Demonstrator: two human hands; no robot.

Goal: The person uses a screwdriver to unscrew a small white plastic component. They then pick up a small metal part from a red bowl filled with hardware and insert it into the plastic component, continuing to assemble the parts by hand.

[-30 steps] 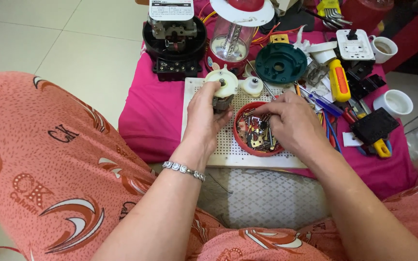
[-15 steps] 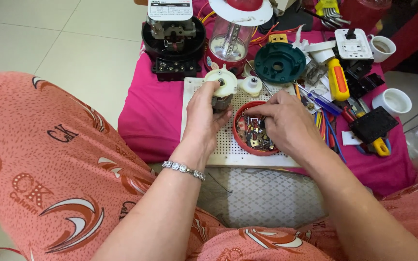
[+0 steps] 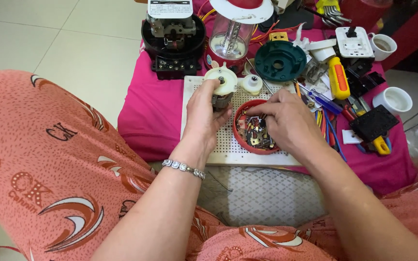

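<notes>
My left hand [image 3: 208, 115] grips a small motor [image 3: 222, 89] with a round cream top, held upright on the white perforated board [image 3: 228, 150]. My right hand [image 3: 286, 121] hovers over a round red dish [image 3: 240, 133] full of small metal parts, with its fingertips pinched together down among the parts. Whether anything sits between the fingertips is hidden. A second cream round part [image 3: 251, 84] lies just behind the dish.
A pink cloth [image 3: 156, 111] covers the low table. Behind stand a black meter housing [image 3: 172, 41], a clear jar with a red base [image 3: 231, 41] and a green round cap [image 3: 280, 60]. A yellow-handled screwdriver [image 3: 338, 77], pens, white cups [image 3: 392, 100] and black parts lie to the right.
My right hand has shifted slightly left over the red dish, fingertips moving among the parts. My left hand still holds the motor in the same place.
</notes>
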